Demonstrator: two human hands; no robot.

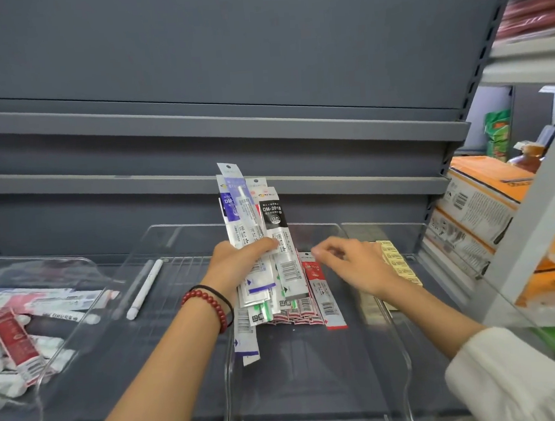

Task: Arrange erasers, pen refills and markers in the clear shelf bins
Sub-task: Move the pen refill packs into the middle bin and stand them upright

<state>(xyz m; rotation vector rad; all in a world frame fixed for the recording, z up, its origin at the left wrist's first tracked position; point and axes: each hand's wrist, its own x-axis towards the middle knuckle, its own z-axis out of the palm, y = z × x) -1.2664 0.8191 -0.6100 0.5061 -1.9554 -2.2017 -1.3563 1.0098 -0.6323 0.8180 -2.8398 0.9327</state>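
My left grip (240, 262) clasps a fan of refill packs (257, 218) over the middle bin (401, 349). My right grip (349, 264), loosely curled and blurred, meets a red pack (321, 292) lying there; I cannot tell whether it pinches. The bin's front floor is bare.

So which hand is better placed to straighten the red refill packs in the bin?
Probably the right hand: it looks empty and hovers over the red refill packs; the left hand grips a fan of refill packs.

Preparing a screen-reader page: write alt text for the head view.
The left hand grips a fanned bundle of pen refill packets over a clear shelf bin, while the right hand reaches for red packets lying in it.
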